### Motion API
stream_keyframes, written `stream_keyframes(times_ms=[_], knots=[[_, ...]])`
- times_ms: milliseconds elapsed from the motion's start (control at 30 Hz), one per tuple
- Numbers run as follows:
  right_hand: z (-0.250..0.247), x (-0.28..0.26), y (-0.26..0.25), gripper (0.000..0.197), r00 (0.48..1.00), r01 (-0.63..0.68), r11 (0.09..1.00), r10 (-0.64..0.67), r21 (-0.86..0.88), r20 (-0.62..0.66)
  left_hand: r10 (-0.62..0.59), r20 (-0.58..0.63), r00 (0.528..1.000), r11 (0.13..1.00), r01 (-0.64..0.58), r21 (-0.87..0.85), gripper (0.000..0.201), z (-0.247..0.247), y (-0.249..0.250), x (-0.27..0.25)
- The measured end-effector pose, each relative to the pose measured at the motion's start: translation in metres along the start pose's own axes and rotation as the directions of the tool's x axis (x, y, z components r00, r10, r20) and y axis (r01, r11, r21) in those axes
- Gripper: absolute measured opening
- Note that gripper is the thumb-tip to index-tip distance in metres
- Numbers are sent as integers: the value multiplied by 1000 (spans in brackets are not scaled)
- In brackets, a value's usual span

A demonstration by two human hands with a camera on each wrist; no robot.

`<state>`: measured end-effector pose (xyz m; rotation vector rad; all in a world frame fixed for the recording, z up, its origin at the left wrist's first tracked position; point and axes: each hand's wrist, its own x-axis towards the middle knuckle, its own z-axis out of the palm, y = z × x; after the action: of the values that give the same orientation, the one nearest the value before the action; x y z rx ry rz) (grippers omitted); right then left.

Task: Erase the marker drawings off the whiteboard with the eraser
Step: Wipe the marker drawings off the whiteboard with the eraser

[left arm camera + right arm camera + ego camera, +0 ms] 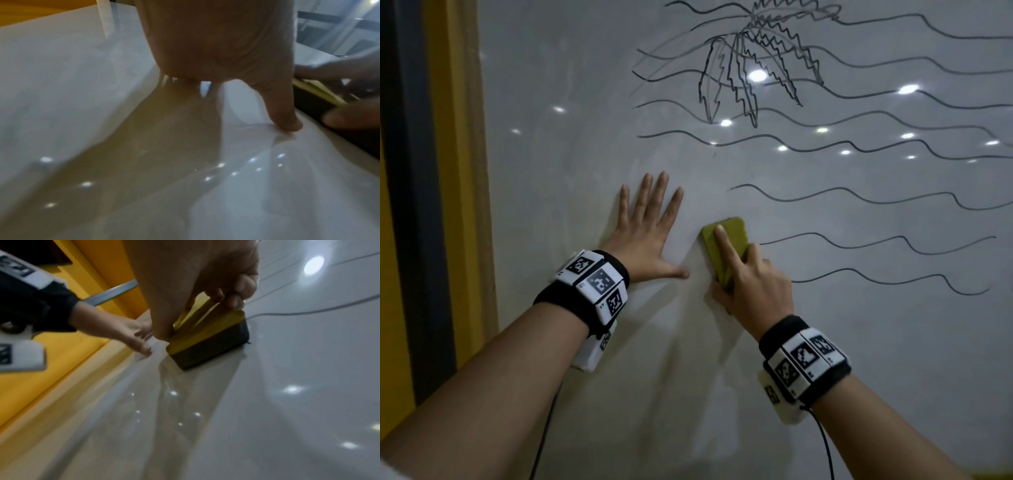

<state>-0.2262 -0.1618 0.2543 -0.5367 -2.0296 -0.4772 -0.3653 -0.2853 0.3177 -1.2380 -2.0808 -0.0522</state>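
The whiteboard (585, 102) fills the head view, with black wavy lines (859, 197) and a spiky plant-like drawing (750, 68) on its upper and right parts. My right hand (753, 284) grips a yellow-green eraser (726, 240) with a dark felt base (207, 352), pressed flat on the board at the left ends of the lower wavy lines; its index finger lies along the eraser's top. My left hand (650, 226) rests flat on the board just left of the eraser, fingers spread and straight. In the left wrist view the left hand (216, 48) touches the board with its thumb.
A yellow wall strip (458, 171) and a dark vertical frame (410, 205) border the board on the left. The board's left and lower areas carry no marks. Ceiling lights reflect as bright spots (756, 74) on the glossy surface.
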Motion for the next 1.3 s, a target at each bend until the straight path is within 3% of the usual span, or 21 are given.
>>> stream_keyframes(times_ms=[133,267,467,567,633,833,900,967,1167,1300], knots=[[-9,17,5,96,999,-12,1000,12,15,-34,-22,9,1000,1000,22,8,128,0,0,1],[-31,51,7,91,997,-36,999,35,2,68,-38,1,999,999,38,-22,131,1,-1,3],[-5,7,13,97,1000,-9,1000,9,30,7,-52,34,998,999,52,-8,131,-5,2,0],[-24,18,11,96,998,-24,999,23,25,58,-52,35,998,999,53,-13,128,-5,2,-1],[-38,35,7,93,986,-26,1000,28,-16,164,-53,35,998,998,54,-23,127,-5,2,-1],[-29,30,-3,92,975,-144,989,139,16,174,-42,33,999,998,44,-48,126,-4,1,-1],[-24,12,-5,93,978,-139,990,132,34,162,-36,30,999,998,37,-42,126,-4,0,-1],[-27,10,-2,92,968,-110,994,107,-3,227,-35,24,999,998,36,-45,126,-5,-1,-1],[-52,63,12,89,977,-120,992,124,-38,173,-24,19,1000,999,25,-43,127,-4,-3,-1],[-43,26,12,91,964,-75,996,87,-55,253,-33,16,999,999,33,-27,130,-2,-2,0]])
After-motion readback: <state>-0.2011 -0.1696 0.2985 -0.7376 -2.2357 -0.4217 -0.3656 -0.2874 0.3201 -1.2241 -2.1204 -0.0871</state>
